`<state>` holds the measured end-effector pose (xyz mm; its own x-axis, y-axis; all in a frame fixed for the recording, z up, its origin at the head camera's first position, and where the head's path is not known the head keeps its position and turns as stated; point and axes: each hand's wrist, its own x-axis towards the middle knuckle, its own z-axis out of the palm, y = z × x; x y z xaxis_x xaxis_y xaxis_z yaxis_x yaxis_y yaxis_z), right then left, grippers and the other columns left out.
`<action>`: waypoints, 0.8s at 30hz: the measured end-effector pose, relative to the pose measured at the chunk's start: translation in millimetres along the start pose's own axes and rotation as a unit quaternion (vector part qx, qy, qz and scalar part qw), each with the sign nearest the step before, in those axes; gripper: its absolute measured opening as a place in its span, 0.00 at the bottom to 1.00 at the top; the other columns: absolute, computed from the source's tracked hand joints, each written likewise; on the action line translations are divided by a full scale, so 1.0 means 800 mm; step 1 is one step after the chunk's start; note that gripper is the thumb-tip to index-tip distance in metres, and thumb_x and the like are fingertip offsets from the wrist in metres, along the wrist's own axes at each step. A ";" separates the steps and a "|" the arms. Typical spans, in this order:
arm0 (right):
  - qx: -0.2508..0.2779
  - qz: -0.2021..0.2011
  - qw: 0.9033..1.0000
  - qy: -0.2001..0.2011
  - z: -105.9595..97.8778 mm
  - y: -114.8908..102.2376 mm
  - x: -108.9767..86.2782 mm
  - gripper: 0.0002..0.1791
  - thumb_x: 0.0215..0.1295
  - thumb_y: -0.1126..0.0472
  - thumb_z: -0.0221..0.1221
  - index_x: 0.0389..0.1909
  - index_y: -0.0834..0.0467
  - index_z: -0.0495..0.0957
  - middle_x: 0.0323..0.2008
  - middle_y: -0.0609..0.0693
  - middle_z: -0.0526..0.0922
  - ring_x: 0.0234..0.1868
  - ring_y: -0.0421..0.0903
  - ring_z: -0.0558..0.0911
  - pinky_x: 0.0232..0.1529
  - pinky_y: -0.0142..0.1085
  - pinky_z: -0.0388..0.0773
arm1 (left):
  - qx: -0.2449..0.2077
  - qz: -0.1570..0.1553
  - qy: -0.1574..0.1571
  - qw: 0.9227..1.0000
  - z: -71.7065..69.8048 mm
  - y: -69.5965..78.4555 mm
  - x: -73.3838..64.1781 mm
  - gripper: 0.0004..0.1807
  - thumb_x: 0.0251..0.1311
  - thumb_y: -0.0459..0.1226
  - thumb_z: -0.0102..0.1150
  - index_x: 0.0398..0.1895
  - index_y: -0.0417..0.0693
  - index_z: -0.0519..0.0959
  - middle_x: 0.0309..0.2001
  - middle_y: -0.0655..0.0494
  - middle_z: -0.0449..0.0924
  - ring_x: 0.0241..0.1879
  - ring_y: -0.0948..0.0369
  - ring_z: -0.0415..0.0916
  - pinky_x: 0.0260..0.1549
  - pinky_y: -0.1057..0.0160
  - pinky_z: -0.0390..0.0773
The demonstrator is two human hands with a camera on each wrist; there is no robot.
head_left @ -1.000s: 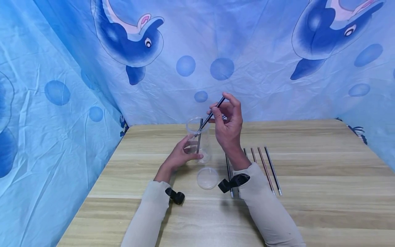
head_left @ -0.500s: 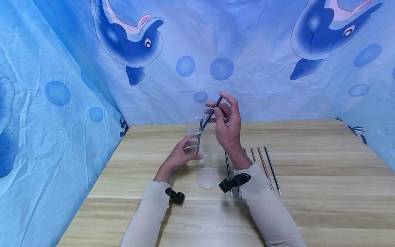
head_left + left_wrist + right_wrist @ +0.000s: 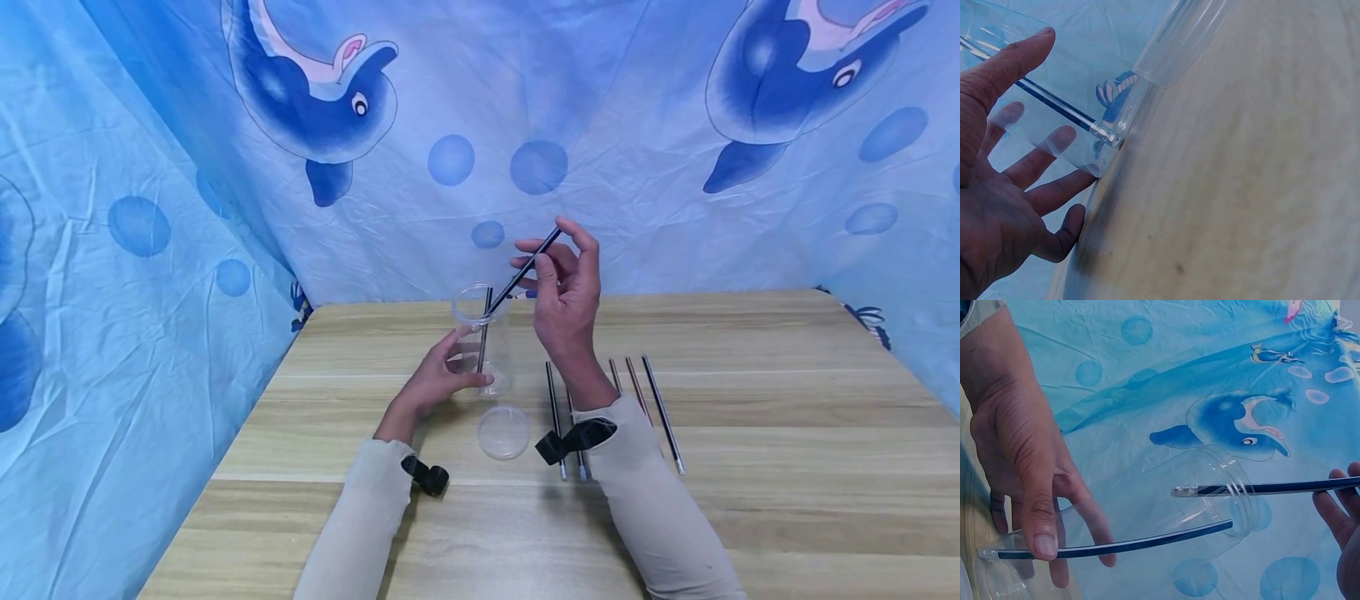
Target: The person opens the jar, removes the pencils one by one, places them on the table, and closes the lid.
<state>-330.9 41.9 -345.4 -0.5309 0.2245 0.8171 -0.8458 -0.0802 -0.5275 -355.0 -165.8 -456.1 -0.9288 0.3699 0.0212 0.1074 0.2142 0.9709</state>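
My left hand (image 3: pixel 438 379) holds a clear plastic jar (image 3: pixel 498 354) upright on the table, thumb on the near side and fingers behind. Inside the jar one dark striped pencil (image 3: pixel 1147 542) leans, its eraser end down at the base, as the left wrist view also shows. Between thumb and fingertips my right hand (image 3: pixel 566 304) pinches a second dark pencil (image 3: pixel 527 267), slanted above the jar. Its eraser end sits just within the jar's mouth in the right wrist view, where only part of the right hand appears at the edge.
A round clear lid (image 3: pixel 504 433) lies in front of the jar. Several pencils lie side by side to the right, among them a dark pencil (image 3: pixel 663 417) and a reddish pencil (image 3: pixel 639 390); the right forearm covers some. A blue dolphin-print cloth (image 3: pixel 480 100) hangs behind the table.
My right hand dips slightly left, then shifts up and right. The lower end of its pencil is now higher, near the jar's rim. The left hand and jar stay put.
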 end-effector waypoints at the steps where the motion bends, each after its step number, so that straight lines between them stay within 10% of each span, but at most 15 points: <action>1: 0.002 -0.002 1.000 0.007 -0.001 0.000 0.001 0.21 0.77 0.69 0.47 0.67 0.62 0.59 0.47 0.60 0.83 0.41 0.54 0.86 0.40 0.47 0.85 | 0.000 0.001 -0.002 1.000 0.000 0.000 0.000 0.50 0.52 0.32 0.75 0.76 0.59 0.59 0.69 0.46 0.67 0.69 0.45 0.63 0.66 0.44 0.65; 8: 0.022 -0.027 0.998 0.061 -0.008 -0.005 0.011 0.20 0.77 0.69 0.48 0.66 0.60 0.59 0.44 0.60 0.83 0.39 0.53 0.86 0.37 0.44 0.86 | -0.003 0.000 -0.017 1.000 0.003 0.036 -0.017 0.46 0.53 0.28 0.73 0.75 0.53 0.62 0.69 0.40 0.66 0.69 0.41 0.61 0.66 0.42 0.64; 16: 0.038 -0.034 0.994 0.092 -0.019 -0.013 0.022 0.20 0.77 0.70 0.47 0.65 0.61 0.58 0.43 0.60 0.82 0.39 0.53 0.86 0.37 0.43 0.86 | 0.002 0.003 -0.016 1.000 0.002 0.037 -0.018 0.47 0.53 0.28 0.72 0.75 0.53 0.61 0.70 0.40 0.65 0.70 0.40 0.61 0.66 0.42 0.64; 24: 0.110 0.033 0.990 0.081 -0.031 -0.027 0.027 0.20 0.76 0.71 0.47 0.65 0.58 0.58 0.43 0.60 0.80 0.39 0.51 0.86 0.38 0.39 0.85 | -0.003 0.004 -0.019 1.000 0.003 0.036 -0.017 0.47 0.53 0.28 0.73 0.75 0.52 0.61 0.69 0.39 0.66 0.69 0.40 0.62 0.66 0.42 0.63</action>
<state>-322.4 72.6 -322.3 -0.5850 0.3625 0.7255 -0.8100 -0.3053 -0.5006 -338.6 -162.8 -429.0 -0.9136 0.4061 0.0204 0.1128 0.2050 0.9722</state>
